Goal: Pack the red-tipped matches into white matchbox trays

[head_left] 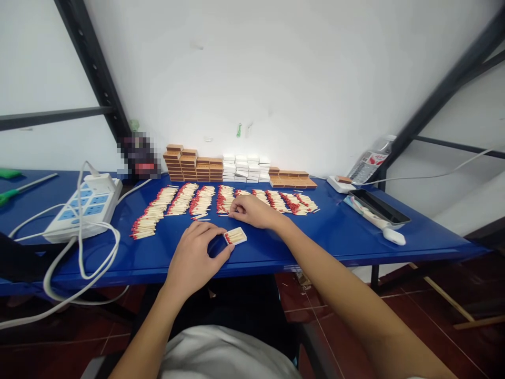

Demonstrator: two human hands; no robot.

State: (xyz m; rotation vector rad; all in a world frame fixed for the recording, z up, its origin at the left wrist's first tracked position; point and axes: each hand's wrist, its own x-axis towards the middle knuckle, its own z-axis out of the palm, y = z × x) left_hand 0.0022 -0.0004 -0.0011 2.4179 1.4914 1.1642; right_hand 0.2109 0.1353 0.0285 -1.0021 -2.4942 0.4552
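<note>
A small white matchbox tray [235, 236] with several red-tipped matches in it rests near the front of the blue table. My left hand [199, 247] grips it by its left end, thumb on the near side and fingers on the far side. Beyond the tray, my right hand [252, 210] is over a row of loose matches [225, 197], fingertips pinched together at the match heads. What those fingers hold, if anything, is hidden. Further rows of matches [183, 199] lie to the left, and more matches [298, 202] lie to the right.
Against the wall stand stacked brown matchboxes [189, 166], white trays [246, 169] and a lower brown stack [294, 179]. On the left is a power strip [89, 205] with looping white cables. A plastic bottle [371, 160] and a black tray [381, 206] are on the right.
</note>
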